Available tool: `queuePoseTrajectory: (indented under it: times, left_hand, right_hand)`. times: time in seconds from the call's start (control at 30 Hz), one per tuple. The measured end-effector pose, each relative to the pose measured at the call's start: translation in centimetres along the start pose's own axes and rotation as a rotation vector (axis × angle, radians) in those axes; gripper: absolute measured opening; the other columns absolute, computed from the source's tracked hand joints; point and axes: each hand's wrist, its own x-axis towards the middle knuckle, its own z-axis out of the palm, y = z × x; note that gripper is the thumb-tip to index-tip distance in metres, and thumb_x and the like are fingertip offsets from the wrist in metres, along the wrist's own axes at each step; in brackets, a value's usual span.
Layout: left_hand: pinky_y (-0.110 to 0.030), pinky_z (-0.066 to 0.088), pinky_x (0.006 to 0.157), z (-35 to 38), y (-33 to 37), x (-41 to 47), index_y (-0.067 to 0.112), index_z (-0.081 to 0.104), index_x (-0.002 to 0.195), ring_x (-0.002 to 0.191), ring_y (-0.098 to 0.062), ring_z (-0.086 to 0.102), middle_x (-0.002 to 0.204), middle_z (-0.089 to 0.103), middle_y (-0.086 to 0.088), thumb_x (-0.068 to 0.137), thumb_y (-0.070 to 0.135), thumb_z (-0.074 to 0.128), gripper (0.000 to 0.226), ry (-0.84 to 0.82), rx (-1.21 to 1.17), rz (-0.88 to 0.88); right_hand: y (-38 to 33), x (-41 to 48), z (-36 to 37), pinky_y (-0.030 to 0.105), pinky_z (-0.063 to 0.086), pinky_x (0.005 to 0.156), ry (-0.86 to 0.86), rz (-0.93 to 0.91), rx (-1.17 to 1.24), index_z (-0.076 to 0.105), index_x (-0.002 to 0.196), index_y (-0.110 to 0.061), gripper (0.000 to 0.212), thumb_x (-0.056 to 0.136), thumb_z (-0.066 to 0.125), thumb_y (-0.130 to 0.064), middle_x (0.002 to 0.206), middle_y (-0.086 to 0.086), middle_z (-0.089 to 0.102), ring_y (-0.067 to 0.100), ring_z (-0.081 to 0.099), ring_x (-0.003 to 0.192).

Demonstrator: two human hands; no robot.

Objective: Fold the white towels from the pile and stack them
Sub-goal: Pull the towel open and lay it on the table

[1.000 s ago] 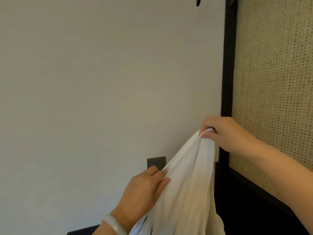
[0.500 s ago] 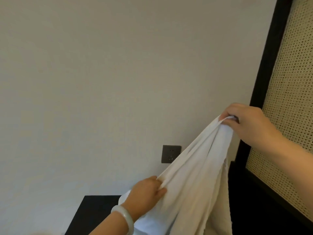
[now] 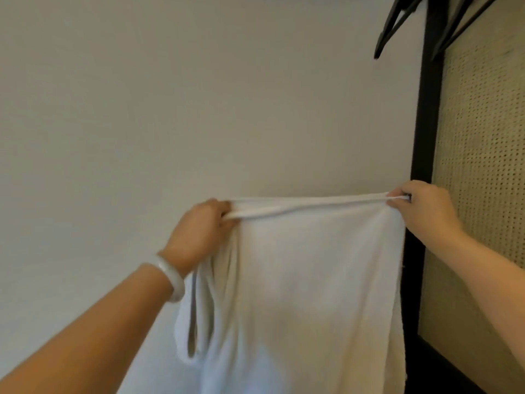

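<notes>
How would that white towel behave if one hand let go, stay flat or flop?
Probably floppy: the white towel is taut only along the top edge between the left hand and right hand; below, it hangs in loose folds. Likely light, since grips at two corners carry it. Released on one side, it would probably drop and bunch.

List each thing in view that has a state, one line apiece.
white towel: held up in the air, top edge stretched between both hands, left side bunched, the rest hanging down.
left hand: grips the towel's top left corner.
right hand: pinches the towel's top right corner.
bracelet: worn on the left wrist.
</notes>
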Motion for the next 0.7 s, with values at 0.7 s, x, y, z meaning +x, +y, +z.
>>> queuePoseTrajectory:
  times: [0.7]
  left_hand:
    - [-0.018,0.041,0.074,8.2,4.2,-21.2,0.069,0.037,0.123,0.086,0.014,0.051,0.099,0.053,0.044,0.068,0.075,0.049,0.057,-0.849,-0.111,-0.045]
  right_hand:
    - [-0.9,-2.6,6.0,0.028,0.045,0.079,-0.513,-0.224,0.026,0.077,0.087,-0.006,0.007,0.083,0.073,-0.002,0.084,-0.001,0.068,0.017,0.062,0.086]
